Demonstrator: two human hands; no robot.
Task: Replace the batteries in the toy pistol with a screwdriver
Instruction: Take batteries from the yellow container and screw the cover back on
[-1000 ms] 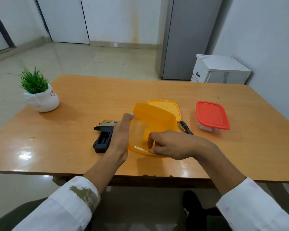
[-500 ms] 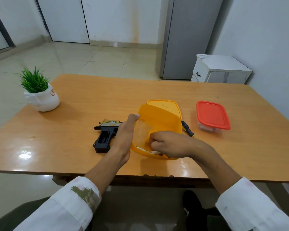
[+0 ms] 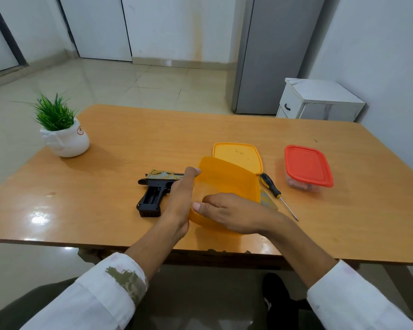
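Note:
The black toy pistol (image 3: 153, 196) lies on its side on the table, its grip hollow facing up and open. Just right of it my left hand (image 3: 180, 198) grips the left wall of a tilted orange container (image 3: 227, 179), thumb on the rim. My right hand (image 3: 231, 214) reaches over the near rim into the container. Its fingertips are hidden inside, so what they touch is not visible. A black-and-yellow screwdriver (image 3: 274, 191) lies right of the container, tip towards me. A small flat greyish piece (image 3: 268, 202) lies beside it.
The orange lid (image 3: 237, 156) lies flat behind the container. A clear box with a red lid (image 3: 306, 165) stands to the right. A potted plant (image 3: 62, 132) sits at the far left of the wooden table (image 3: 129, 144). A white cabinet (image 3: 320, 101) stands beyond the table.
My right hand has pushed further into the orange container, and the white strip seen at its fingers is now hidden. The container has shifted slightly right. My left hand keeps its grip.

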